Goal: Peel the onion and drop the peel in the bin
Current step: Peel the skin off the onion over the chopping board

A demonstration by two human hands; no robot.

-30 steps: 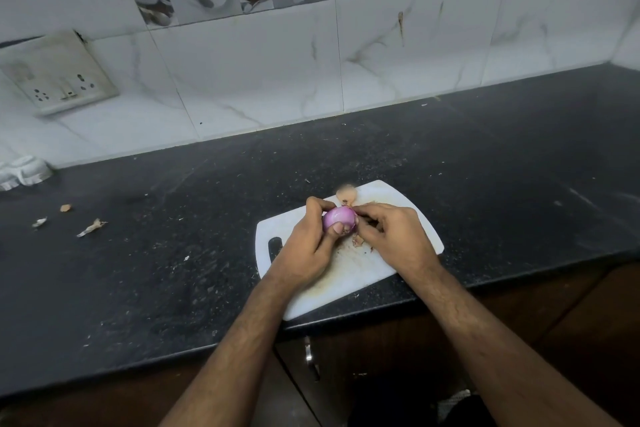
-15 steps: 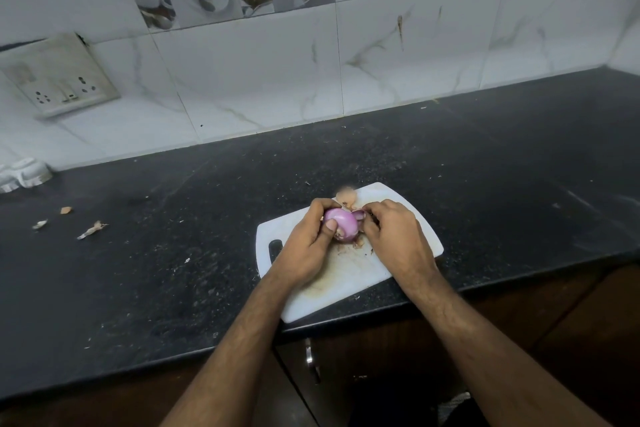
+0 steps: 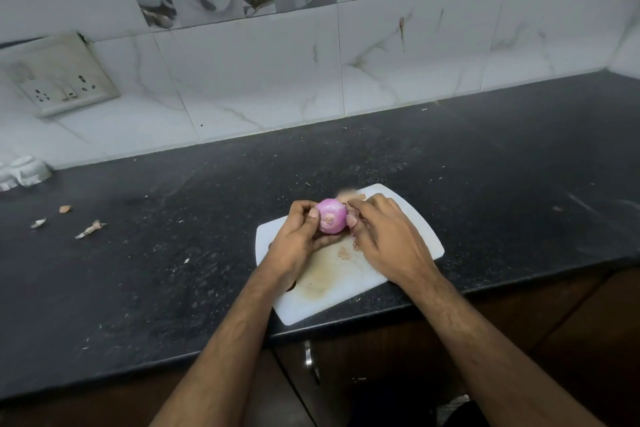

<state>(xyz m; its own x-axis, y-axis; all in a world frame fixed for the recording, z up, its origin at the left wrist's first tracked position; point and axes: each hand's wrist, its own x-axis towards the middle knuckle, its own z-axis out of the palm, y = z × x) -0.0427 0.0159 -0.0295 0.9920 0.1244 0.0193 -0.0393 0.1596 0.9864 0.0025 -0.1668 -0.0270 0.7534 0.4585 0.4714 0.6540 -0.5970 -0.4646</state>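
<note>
A small purple onion (image 3: pixel 331 216) is held just above a white cutting board (image 3: pixel 408 218) at the counter's front edge. My left hand (image 3: pixel 299 239) cups it from the left and below, thumb on its side. My right hand (image 3: pixel 381 236) presses against its right side, fingertips at the skin, with bits of peel between the fingers. A pale lump of peel (image 3: pixel 348 197) lies on the board's far edge behind the onion. A small scrap (image 3: pixel 344 253) lies on the stained board below it. No bin is in view.
The black stone counter (image 3: pixel 173 253) runs left and right against a white tiled wall. Loose peel bits (image 3: pixel 90 229) lie at the left, a white object (image 3: pixel 26 173) sits at the far left, and a socket plate (image 3: pixel 60 74) hangs above. Brown cabinets stand below the edge.
The onion has been turned in my hands, so its cut end now faces me. Both hands stay over the board.
</note>
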